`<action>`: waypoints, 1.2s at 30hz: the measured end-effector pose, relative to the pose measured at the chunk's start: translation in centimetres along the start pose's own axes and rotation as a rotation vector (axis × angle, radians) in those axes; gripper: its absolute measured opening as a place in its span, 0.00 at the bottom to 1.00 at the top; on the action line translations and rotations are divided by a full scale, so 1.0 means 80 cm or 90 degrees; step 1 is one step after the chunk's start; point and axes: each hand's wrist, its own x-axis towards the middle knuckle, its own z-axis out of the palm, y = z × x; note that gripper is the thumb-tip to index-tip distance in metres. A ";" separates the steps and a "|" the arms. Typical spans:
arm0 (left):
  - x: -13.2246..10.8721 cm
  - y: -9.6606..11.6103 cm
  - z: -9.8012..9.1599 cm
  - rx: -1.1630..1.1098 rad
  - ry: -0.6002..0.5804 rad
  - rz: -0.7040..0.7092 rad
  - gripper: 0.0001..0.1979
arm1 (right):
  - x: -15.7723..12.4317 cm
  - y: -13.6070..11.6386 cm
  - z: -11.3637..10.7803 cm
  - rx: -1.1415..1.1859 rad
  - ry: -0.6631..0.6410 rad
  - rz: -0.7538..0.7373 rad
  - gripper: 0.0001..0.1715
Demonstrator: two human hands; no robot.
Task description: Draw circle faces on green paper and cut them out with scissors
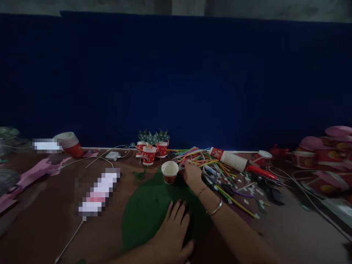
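My left hand point(174, 223) lies palm down with fingers spread on a round green mat point(145, 209), holding nothing. Farther forward, my right hand point(191, 174), with bracelets at the wrist, reaches to the near left side of a heap of colourful pipe-like strips point(196, 156). Its fingertips are bent down and partly hidden, so I cannot make out whether they grip a strip. Just left of that hand a red and white paper cup point(169, 172) stands upright, its open top facing up. Behind it are several decorated red cups point(149, 155) with green animal-face cutouts point(153, 139).
A stack of paper cups point(232, 160) lies sideways at the right, near a red-handled tool point(261, 171) and white scraps point(251, 189). Another cup stack point(70, 144) leans at the left, by a white charger point(112, 156) and cable. Red cups with pink discs point(327, 157) crowd the far right.
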 end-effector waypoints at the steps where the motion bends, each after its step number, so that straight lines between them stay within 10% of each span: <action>1: 0.000 0.000 0.000 0.001 0.013 -0.004 0.31 | 0.001 -0.002 0.002 0.004 0.005 0.012 0.18; 9: 0.003 -0.002 -0.007 -0.009 0.041 0.017 0.27 | -0.002 0.009 -0.002 0.192 0.014 0.110 0.23; 13: 0.004 -0.006 -0.009 -0.081 0.060 0.016 0.25 | -0.010 0.036 -0.009 0.490 -0.178 0.137 0.18; 20: 0.028 -0.034 -0.034 -0.496 0.315 -0.252 0.16 | -0.044 0.045 -0.011 0.610 -0.303 0.077 0.14; 27: 0.029 -0.062 -0.044 -0.596 0.633 -0.311 0.11 | -0.093 -0.010 -0.008 0.503 -0.106 -0.235 0.39; 36: 0.025 -0.083 -0.027 -0.568 0.654 -0.323 0.12 | -0.101 -0.017 -0.002 0.415 -0.093 -0.309 0.34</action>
